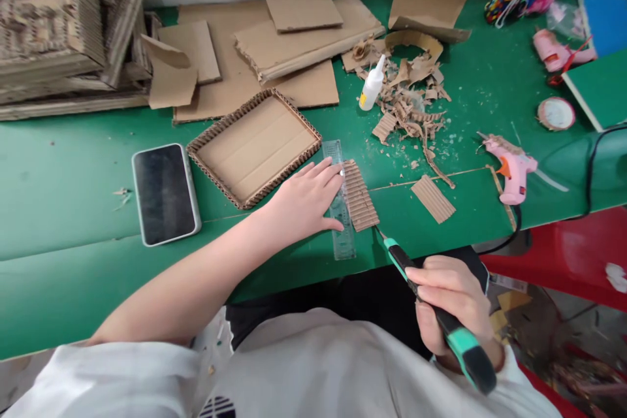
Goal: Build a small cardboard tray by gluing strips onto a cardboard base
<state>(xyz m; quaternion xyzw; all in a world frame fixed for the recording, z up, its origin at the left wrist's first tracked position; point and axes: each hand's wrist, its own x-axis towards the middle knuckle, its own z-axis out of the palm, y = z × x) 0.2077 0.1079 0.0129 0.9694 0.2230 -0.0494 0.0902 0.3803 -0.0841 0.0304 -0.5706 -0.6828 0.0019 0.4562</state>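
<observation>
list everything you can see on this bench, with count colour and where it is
corrugated strip: 1, brown, centre, beside ruler
clear ruler: 1, transparent, under left hand
craft knife: 1, teal and black, in right hand
second strip: 1, brown, right of centre
cardboard tray: 1, brown, left of ruler
phone: 1, dark screen, left
glue bottle: 1, white, rear centre
glue gun: 1, pink, right
cardboard scraps: many, brown, rear right
flat cardboard sheets: several, brown, rear
table: 1, green
left hand: pressing ruler
right hand: gripping knife

Two glue guns, one phone, one ruler.
</observation>
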